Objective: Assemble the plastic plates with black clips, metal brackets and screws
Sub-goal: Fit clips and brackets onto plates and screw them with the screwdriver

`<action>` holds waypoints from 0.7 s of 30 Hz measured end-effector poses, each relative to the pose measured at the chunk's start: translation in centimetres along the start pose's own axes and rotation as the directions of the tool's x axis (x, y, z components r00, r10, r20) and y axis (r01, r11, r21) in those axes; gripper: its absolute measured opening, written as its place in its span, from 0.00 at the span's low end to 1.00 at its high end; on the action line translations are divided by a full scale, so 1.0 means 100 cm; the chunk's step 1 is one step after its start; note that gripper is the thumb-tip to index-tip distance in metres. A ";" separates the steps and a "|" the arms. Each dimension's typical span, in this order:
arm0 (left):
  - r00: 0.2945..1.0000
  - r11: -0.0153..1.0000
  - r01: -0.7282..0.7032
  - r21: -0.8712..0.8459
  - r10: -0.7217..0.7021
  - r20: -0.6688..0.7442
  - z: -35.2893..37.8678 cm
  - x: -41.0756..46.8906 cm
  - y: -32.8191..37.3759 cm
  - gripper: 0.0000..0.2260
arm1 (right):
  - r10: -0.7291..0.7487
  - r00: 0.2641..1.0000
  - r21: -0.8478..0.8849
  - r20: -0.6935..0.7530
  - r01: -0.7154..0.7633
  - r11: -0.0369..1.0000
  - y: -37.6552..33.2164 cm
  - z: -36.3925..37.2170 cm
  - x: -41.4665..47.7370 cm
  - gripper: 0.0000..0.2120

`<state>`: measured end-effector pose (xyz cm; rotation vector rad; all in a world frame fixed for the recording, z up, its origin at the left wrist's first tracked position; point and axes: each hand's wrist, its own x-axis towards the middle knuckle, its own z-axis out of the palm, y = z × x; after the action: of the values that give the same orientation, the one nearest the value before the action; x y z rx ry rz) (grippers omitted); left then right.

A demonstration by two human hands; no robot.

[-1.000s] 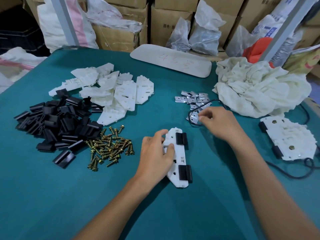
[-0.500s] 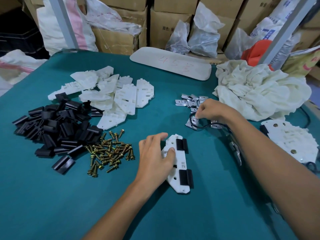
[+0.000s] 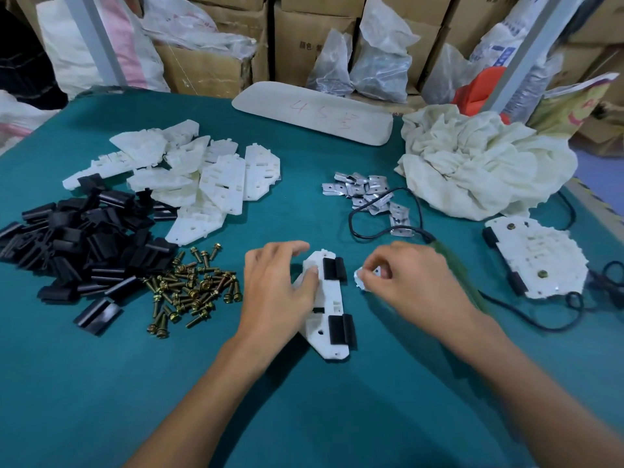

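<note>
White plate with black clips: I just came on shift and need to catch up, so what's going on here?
A person is working at the teal table. The left hand presses down the white plastic plate, which already carries two black clips on its right edge. The right hand pinches a metal bracket beside the upper clip. No screw shows on this plate yet; the screws lie in a pile to its left.

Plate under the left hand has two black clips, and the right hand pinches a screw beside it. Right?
No: in the head view the right hand pinches a metal bracket, not a screw; the plate under the left hand has two black clips.
</note>
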<state>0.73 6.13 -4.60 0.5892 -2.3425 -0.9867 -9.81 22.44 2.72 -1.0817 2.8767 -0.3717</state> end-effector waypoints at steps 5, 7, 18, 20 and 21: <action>0.944 0.947 -0.283 0.152 0.247 0.218 0.019 0.009 0.026 0.24 | 0.349 0.863 0.540 -0.365 -0.109 0.834 0.022 0.001 0.015 0.12; 0.897 0.877 -0.382 0.291 0.275 0.347 0.031 0.019 0.036 0.32 | 0.410 0.818 0.629 -0.403 -0.077 0.774 0.023 0.012 0.022 0.12; 0.944 0.967 -0.204 0.154 0.153 0.293 0.004 0.037 0.040 0.33 | 0.489 0.825 0.835 -0.283 -0.039 0.550 0.034 0.056 0.033 0.09; 0.944 0.988 -0.112 0.103 0.073 0.323 -0.025 0.040 0.026 0.34 | 0.402 0.903 0.827 -0.152 -0.107 0.552 0.033 0.061 0.033 0.07; 0.939 0.992 -0.079 0.102 0.040 0.343 -0.038 0.041 0.018 0.34 | 0.362 0.928 0.808 -0.092 -0.143 0.572 0.031 0.063 0.033 0.08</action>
<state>-0.45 2.98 0.26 0.4120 -2.7195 -0.9972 -13.47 21.26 -4.04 -0.4437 2.4464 -1.6619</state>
